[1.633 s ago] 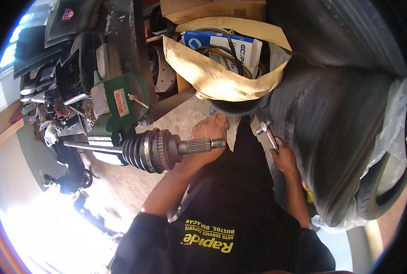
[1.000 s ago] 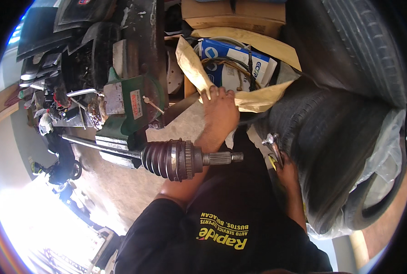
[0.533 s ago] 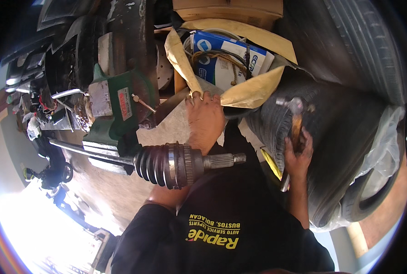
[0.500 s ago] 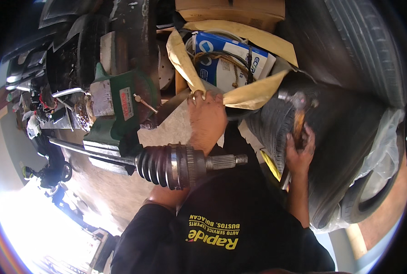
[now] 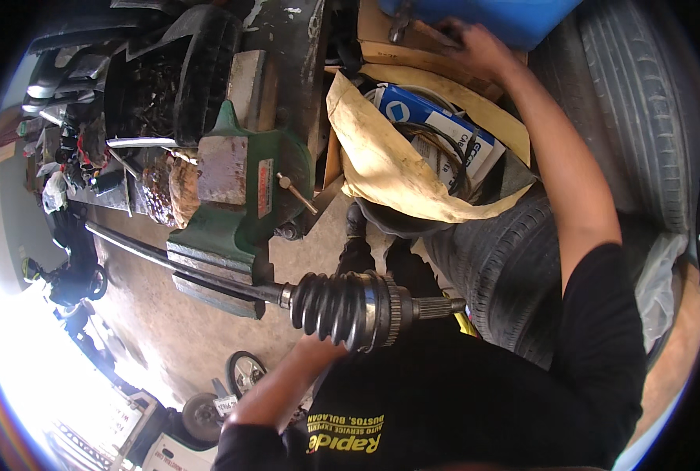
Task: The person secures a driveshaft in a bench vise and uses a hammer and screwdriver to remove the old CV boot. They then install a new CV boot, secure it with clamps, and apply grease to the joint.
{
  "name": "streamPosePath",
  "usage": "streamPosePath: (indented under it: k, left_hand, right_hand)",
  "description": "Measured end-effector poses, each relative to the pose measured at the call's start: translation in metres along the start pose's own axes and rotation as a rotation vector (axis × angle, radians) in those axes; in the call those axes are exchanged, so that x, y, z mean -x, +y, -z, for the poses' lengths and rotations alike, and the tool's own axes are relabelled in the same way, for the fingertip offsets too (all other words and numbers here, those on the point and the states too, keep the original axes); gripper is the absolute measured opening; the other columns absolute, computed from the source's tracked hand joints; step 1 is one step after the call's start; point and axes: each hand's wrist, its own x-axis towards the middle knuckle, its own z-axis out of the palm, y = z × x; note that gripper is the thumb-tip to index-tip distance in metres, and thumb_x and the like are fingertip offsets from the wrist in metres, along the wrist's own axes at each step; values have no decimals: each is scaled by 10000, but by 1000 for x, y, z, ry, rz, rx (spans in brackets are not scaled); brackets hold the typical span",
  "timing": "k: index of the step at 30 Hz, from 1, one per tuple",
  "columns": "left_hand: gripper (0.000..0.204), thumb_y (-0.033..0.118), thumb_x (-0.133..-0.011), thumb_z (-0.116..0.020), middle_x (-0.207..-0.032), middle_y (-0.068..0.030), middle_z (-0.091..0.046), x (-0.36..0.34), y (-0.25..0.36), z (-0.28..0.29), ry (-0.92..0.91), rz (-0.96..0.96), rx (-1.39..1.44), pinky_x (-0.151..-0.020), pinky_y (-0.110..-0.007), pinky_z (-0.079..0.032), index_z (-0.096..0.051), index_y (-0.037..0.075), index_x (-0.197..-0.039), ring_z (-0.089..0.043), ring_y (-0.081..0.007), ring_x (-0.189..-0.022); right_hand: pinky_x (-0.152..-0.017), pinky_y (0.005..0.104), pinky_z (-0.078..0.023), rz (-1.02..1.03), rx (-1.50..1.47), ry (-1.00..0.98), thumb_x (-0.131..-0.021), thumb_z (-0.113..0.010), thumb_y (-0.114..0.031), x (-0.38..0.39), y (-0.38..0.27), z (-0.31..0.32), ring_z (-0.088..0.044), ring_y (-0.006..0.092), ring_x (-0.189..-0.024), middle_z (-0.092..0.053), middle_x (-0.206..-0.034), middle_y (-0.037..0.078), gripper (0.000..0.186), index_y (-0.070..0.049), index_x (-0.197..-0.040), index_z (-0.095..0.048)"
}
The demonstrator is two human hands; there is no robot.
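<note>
A drive axle shaft (image 5: 181, 265) lies clamped in the jaws of a green bench vise (image 5: 232, 212). Its black ribbed rubber boot (image 5: 326, 308) and splined end (image 5: 436, 308) stick out toward me. At the far side, my right hand (image 5: 479, 53) is closed on the handle of a hammer (image 5: 435, 33), over a cardboard box. My left hand (image 5: 325, 347) is at the underside of the boot; the boot hides its fingers, so I cannot tell whether they grip.
A container lined with yellowish paper (image 5: 389, 177) holds a blue-and-white carton (image 5: 444, 129) and cables. Behind it stands the cardboard box (image 5: 377, 49) beside a blue surface (image 5: 523, 20). Stacked tires (image 5: 507, 259) rise at the right. Cluttered car parts (image 5: 162, 86) lie at the left.
My right hand has carried the hammer from beside the tires up and away to the cardboard box. My left hand has left the paper-lined container and dropped beneath the boot. The view has shifted.
</note>
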Motion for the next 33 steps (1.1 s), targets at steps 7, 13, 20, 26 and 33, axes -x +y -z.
streamPosePath:
  k: [7, 13, 20, 26, 33]
  left_hand:
    - [312, 51, -831, -741, -1037, -125, -725, 153, -2, 36, 215, 534, -118, -777, -444, -582, -634, 59, -1123, -717, -316, -866]
    - [375, 123, -886, -741, -1161, -182, -672, 280, -4, -46, 4, 1225, 76, -836, -467, -585, -622, 26, -1228, -724, -350, -978]
    - [389, 302, -901, -771, -1184, -211, -744, 384, 37, -115, -362, 1563, 305, -997, -457, -563, -712, 33, -1176, -712, -388, -1133]
    - [384, 327, -917, -765, -1097, -180, -777, 404, 69, -145, -275, 1729, 416, -961, -447, -577, -723, 36, -1164, -739, -357, -1084]
    - [407, 377, -914, -740, -1108, -187, -779, 408, 103, -172, -188, 1884, 586, -968, -437, -575, -732, 51, -1158, -735, -351, -1111]
  right_hand:
    - [-986, 533, -561, -130, 214, -48, -925, -600, -92, -20, -16, -10, -664, 421, -1195, -671, -1323, 231, 559, -148, -1481, -570]
    - [-1068, 491, -517, 141, 432, 175, -947, -552, -123, -18, -80, -40, -579, 393, -1294, -597, -1411, 232, 506, -75, -1450, -583]
    - [-1192, 479, -415, 441, 569, -355, -993, -505, -192, -93, -145, -147, -514, 365, -1403, -549, -1513, 204, 539, -49, -1513, -526]
    - [-1253, 461, -354, 521, 359, -298, -1073, -419, -242, -141, -149, -192, -391, 341, -1538, -413, -1674, 157, 580, -64, -1625, -405]
    - [-1249, 462, -361, 536, 370, -274, -1074, -428, -247, -158, -164, -202, -414, 342, -1523, -416, -1669, 165, 582, -63, -1625, -406]
